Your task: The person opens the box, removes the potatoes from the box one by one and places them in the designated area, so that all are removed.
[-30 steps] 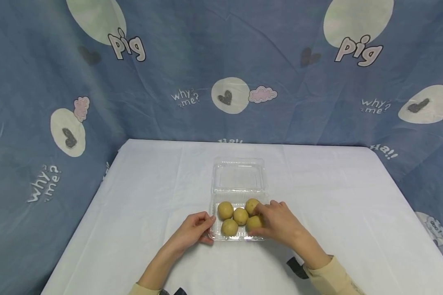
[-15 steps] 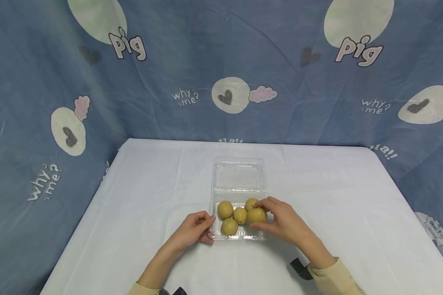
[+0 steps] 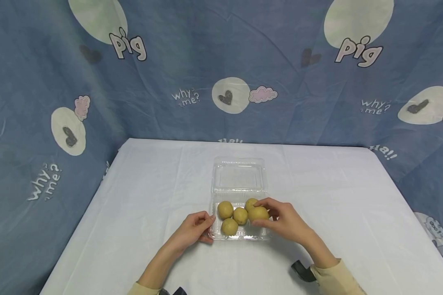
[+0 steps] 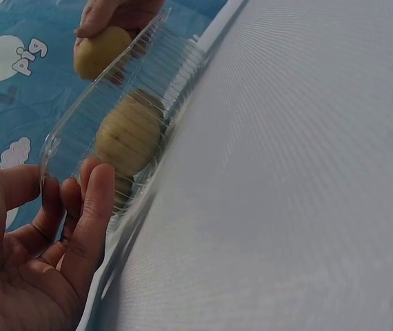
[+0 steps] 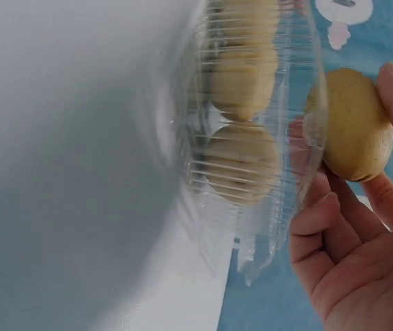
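Observation:
A clear plastic clamshell container [image 3: 240, 190] sits with its lid laid back, away from me. Inside it are several round yellow fruits [image 3: 225, 209]. My left hand [image 3: 195, 229] holds the container's left rim, thumb at the edge and fingers against the outer wall; the left wrist view shows this hand [image 4: 52, 238] close up. Between the thumb and fingers of my right hand [image 3: 286, 221] is one yellow fruit [image 3: 258, 214]. In the right wrist view that fruit [image 5: 356, 125] is raised above the rim, while the other fruits [image 5: 241, 162] show through the ribbed wall.
A white cloth [image 3: 151, 184] covers the table under the container. Behind it and at the sides hangs a blue printed curtain [image 3: 291, 119]. A dark strap piece [image 3: 302, 271] hangs at my right wrist.
My right hand has lifted one yellow fruit from the container's near right corner and shifted slightly to the right with it. The left hand has stayed at the left rim.

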Available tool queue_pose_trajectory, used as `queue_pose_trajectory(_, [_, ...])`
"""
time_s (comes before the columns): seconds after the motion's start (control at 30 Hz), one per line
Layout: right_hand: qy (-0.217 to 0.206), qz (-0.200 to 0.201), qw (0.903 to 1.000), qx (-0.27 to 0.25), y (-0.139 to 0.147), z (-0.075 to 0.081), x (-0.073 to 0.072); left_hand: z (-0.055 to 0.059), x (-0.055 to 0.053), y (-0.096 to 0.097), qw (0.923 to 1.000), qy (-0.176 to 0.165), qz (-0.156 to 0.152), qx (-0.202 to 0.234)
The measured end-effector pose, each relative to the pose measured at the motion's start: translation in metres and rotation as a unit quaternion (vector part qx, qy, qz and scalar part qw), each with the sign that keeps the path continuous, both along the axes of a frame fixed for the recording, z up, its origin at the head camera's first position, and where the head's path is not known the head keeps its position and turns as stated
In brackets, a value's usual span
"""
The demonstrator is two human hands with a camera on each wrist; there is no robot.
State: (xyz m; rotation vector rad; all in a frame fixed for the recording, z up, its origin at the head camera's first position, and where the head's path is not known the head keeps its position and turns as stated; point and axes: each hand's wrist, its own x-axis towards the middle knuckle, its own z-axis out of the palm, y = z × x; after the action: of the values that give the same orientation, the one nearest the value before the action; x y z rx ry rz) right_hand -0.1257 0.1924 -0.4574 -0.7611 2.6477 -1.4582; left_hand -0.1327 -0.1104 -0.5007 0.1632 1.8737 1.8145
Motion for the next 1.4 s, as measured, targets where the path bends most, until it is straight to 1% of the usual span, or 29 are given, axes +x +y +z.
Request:
queue_pose_trajectory(0.1, [-0.041,-0.01,0.9988,-0.024,0.002,0.001,0.001,0.0,0.0,0.0,1.0,0.001,0.0,-0.002])
queue_pose_trajectory(0.2, [-0.081,-0.021,0.9956,-0.042,0.004,0.002,0.002,0.0,0.0,0.0,1.0,0.001,0.001,-0.004])
queue_pose_trajectory(0.33, [-0.11,-0.032,0.9916,-0.058,0.007,0.003,0.002,0.0,0.0,0.0,1.0,0.0,0.001,-0.005])
queue_pose_trajectory(0.53, [-0.124,-0.045,0.9887,-0.071,0.012,0.003,0.0,0.0,0.0,0.0,1.0,0.001,0.002,-0.005])
queue_pose_trajectory(0.73, [-0.145,-0.062,0.9835,-0.088,0.015,0.002,-0.001,0.0,-0.001,0.0,1.0,0.0,0.003,-0.007])
queue_pose_trajectory(1.07, [-0.167,-0.108,0.9725,-0.121,0.023,0.005,0.001,0.0,0.0,0.0,1.0,-0.001,0.003,-0.005])
queue_pose_trajectory(1.4, [-0.163,-0.159,0.9682,-0.103,0.04,0.0,0.0,0.001,0.0,0.0,1.0,-0.001,0.0,-0.004])
